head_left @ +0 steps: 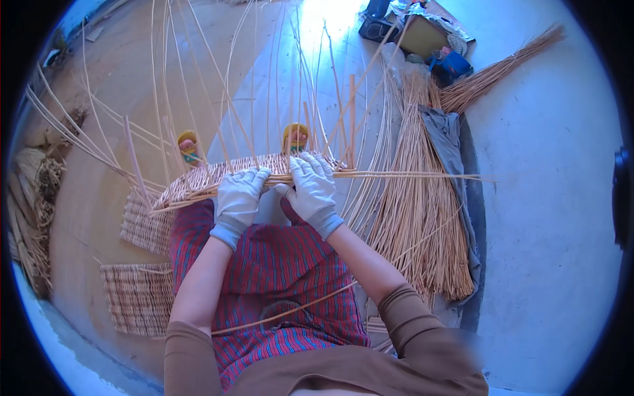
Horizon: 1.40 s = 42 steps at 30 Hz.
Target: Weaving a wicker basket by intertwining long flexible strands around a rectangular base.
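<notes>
A partly woven wicker panel (191, 179) lies across in front of my knees, with long pale canes standing up from it and fanning outward. My left hand (239, 198), in a white glove, has its fingers bent over the near edge of the weave. Close beside it, my right hand (312, 188), gloved too, presses fingers on top and keeps the thumb at the near edge. Several loose canes (416, 175) run along that edge under both hands and stick out to the right. The gloves hide the weave beneath them.
A large bundle of canes (419, 224) lies on grey cloth (449, 135) to the right, with a darker bundle (508, 69) beyond. Two woven mats, an upper one (144, 224) and a lower one (135, 300), lie left. Dried stalks (30, 218) line the far left. A blue container (452, 67) stands far right.
</notes>
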Each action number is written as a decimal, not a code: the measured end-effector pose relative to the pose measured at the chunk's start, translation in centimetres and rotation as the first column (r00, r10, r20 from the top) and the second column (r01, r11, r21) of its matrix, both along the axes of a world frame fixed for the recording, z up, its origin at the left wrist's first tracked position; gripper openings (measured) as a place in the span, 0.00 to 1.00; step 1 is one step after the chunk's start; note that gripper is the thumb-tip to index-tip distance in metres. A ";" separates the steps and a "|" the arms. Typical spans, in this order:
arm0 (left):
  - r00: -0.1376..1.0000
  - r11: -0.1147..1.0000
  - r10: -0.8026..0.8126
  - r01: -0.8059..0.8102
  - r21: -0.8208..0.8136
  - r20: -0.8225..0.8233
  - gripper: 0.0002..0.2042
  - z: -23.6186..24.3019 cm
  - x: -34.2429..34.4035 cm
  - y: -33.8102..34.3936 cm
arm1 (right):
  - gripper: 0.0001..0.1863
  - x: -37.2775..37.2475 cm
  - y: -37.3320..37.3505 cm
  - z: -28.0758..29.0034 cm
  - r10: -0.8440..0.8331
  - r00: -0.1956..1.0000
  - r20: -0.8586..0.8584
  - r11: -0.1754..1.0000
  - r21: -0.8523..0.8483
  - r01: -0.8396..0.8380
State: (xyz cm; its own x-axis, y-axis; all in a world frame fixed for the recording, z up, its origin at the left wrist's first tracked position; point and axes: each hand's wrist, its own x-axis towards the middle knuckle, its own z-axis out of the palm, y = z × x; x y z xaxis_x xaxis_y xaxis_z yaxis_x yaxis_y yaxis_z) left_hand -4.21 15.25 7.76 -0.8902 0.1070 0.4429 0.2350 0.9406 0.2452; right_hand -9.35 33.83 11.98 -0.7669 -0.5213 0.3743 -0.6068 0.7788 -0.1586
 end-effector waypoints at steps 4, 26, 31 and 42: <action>0.998 0.997 -0.001 0.007 -0.082 0.062 0.18 0.4 -0.7 -0.1 | 0.35 -2.0 -1.8 -0.6 0.090 0.981 0.171 0.996 -0.008 -0.090; 1.000 0.999 -0.028 0.027 0.023 0.004 0.16 1.3 -3.0 -0.6 | 0.30 -3.1 -1.6 -3.4 -0.089 0.991 -0.105 0.995 -0.053 0.083; 1.000 0.998 0.005 -0.005 0.060 0.006 0.16 1.5 -2.2 -0.1 | 0.23 -3.6 -0.8 -3.0 0.026 0.992 -0.126 0.999 -0.025 -0.029; 0.990 0.992 -0.116 0.112 0.061 0.075 0.27 -0.4 8.2 -1.0 | 0.31 8.2 0.8 -5.3 -0.039 0.998 -0.043 0.996 -0.086 0.035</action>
State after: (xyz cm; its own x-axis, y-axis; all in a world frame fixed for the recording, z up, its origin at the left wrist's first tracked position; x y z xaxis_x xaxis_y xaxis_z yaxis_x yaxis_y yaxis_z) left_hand 3.96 14.23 7.37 -0.9056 0.1864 0.3809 0.3178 0.8930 0.3185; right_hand -1.20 34.60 6.66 -0.7666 -0.4579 0.4500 -0.5860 0.7855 -0.1989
